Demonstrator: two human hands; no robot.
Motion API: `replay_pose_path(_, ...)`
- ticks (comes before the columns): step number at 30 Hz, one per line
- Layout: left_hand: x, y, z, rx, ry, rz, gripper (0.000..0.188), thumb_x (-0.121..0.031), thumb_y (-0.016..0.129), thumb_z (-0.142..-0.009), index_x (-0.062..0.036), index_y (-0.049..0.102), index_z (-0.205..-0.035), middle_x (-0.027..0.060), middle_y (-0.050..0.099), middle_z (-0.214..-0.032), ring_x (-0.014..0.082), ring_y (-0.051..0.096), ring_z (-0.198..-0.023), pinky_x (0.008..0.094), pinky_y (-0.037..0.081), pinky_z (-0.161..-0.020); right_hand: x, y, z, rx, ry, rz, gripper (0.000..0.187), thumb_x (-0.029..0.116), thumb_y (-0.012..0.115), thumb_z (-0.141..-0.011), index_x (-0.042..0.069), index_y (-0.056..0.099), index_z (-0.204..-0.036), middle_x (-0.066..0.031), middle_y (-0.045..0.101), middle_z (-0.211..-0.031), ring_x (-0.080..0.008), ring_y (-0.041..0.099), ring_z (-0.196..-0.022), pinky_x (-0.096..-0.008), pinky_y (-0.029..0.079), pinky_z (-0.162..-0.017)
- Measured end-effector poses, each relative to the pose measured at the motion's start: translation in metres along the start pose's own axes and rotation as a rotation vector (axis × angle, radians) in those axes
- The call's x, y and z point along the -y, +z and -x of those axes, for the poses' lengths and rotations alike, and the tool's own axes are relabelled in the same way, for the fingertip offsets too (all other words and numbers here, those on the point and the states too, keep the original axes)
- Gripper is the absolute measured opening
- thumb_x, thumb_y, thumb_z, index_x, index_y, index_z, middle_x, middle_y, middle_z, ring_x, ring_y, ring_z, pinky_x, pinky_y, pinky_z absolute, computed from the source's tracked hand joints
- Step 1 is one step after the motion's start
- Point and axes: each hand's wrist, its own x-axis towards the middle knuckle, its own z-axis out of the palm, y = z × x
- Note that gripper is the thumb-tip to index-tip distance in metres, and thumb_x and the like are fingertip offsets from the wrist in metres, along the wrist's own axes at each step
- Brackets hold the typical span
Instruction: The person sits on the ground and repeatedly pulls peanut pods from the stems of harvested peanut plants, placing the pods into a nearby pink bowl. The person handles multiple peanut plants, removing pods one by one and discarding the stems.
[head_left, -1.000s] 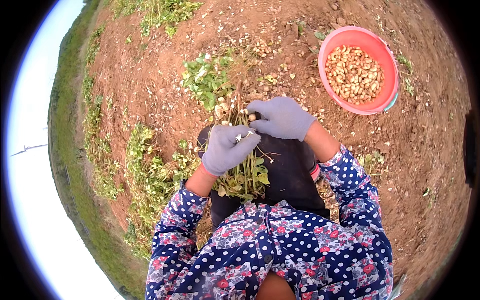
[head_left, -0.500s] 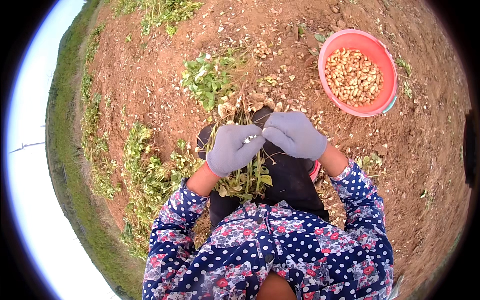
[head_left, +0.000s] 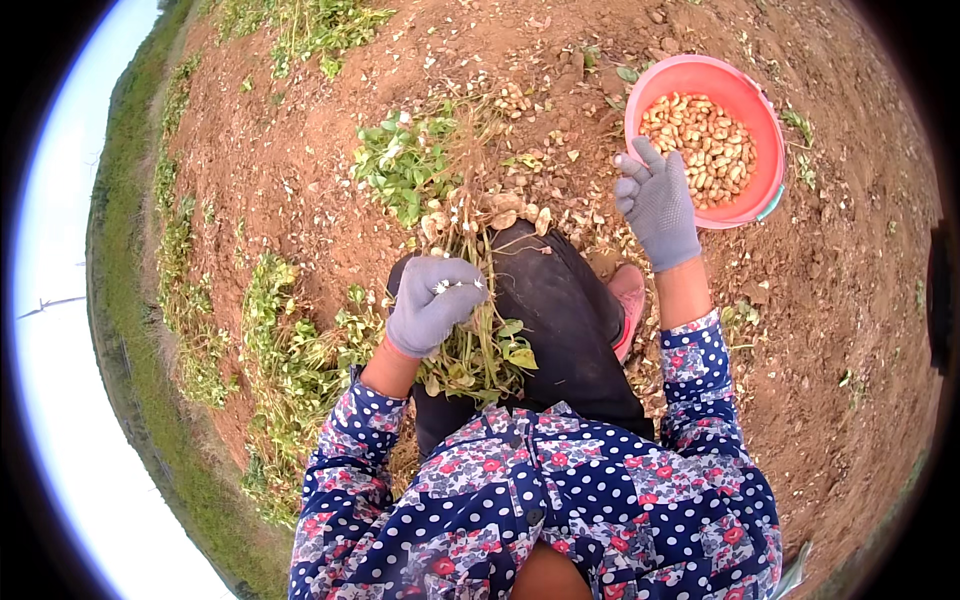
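Note:
My left hand (head_left: 436, 306), in a grey glove, is closed around the stems of a peanut plant (head_left: 487, 352) lying across my lap. The plant's leaves hang toward my waist, and several peanut pods (head_left: 505, 209) cluster at its root end beyond my knees. At the near left side of a pink bucket (head_left: 768, 160), my gloved right hand (head_left: 660, 205) is raised with its fingers apart and nothing visible in them. Shelled-in, pale peanuts (head_left: 712, 150) cover the bucket's bottom.
A leafy plant (head_left: 400, 165) lies on the reddish soil (head_left: 320, 140) ahead of my knees. More pulled plants (head_left: 280, 370) form a row to my left. Loose pods (head_left: 512, 100) are scattered farther ahead. My pink shoe (head_left: 628, 300) rests right of my leg.
My right hand has left the plant beside my left hand, moved right and forward to the bucket, and opened. My left hand keeps hold of the stems, slightly farther left.

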Motion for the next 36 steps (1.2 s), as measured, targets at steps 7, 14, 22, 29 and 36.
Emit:
replay_pose_path(7, -0.033, 0.012, 0.007, -0.004, 0.158, -0.106, 0.006, -0.010, 0.065, -0.073, -0.0040, 0.065, -0.072, 0.0083, 0.063, -0.065, 0.0217, 0.061, -0.057, 0.0318, 0.045, -0.054, -0.039, 0.065, 0.022, 0.378, -0.210, 1.276, 0.037, 0.031, 0.064, -0.088, 0.006, 0.063, -0.115, -0.0098, 0.066, -0.089, -0.0225, 0.064, -0.080, -0.0349, 0.050, -0.070)
replay_pose_path(14, -0.006, 0.009, 0.004, -0.134, -0.001, 0.012, 0.011, -0.009, 0.066, -0.075, -0.0019, 0.069, -0.083, 0.0092, 0.064, -0.066, 0.0184, 0.062, -0.058, 0.0283, 0.047, -0.055, -0.025, 0.066, 0.032, 0.498, -0.362, 1.436, 0.024, 0.029, 0.066, -0.083, 0.008, 0.066, -0.094, -0.0123, 0.063, -0.082, -0.0305, 0.064, -0.079, -0.0395, 0.050, -0.071)
replay_pose_path(22, -0.090, 0.042, -0.016, -0.251, -0.102, -0.309, 0.039, -0.003, 0.053, -0.086, 0.0008, 0.057, -0.125, 0.0052, 0.060, -0.059, 0.0125, 0.060, -0.054, 0.0274, 0.048, -0.052, -0.029, 0.094, 0.057, 0.283, -0.536, 1.400, 0.016, 0.018, 0.069, -0.081, 0.008, 0.064, -0.093, -0.0110, 0.063, -0.077, -0.0285, 0.064, -0.067, -0.0374, 0.050, -0.060)
replay_pose_path(29, -0.038, 0.031, -0.033, 0.072, 0.172, -0.483, 0.015, -0.011, 0.057, -0.084, -0.0016, 0.067, -0.090, 0.0104, 0.058, -0.060, 0.0234, 0.060, -0.053, 0.0314, 0.047, -0.053, -0.045, 0.086, 0.062, 0.351, -0.134, 0.699, 0.019, 0.022, 0.055, -0.096, 0.004, 0.060, -0.097, -0.0051, 0.056, -0.066, -0.0126, 0.056, -0.055, -0.0260, 0.043, -0.048)
replay_pose_path(36, -0.034, 0.024, -0.009, -0.104, -0.067, -0.174, 0.010, -0.009, 0.059, -0.086, -0.0016, 0.066, -0.083, 0.0077, 0.061, -0.064, 0.0176, 0.060, -0.053, 0.0296, 0.047, -0.053, -0.031, 0.081, 0.032, 0.077, 0.101, 0.255, 0.033, 0.034, 0.049, -0.099, 0.003, 0.061, -0.095, -0.0045, 0.060, -0.076, -0.0101, 0.053, -0.056, -0.0221, 0.038, -0.046)
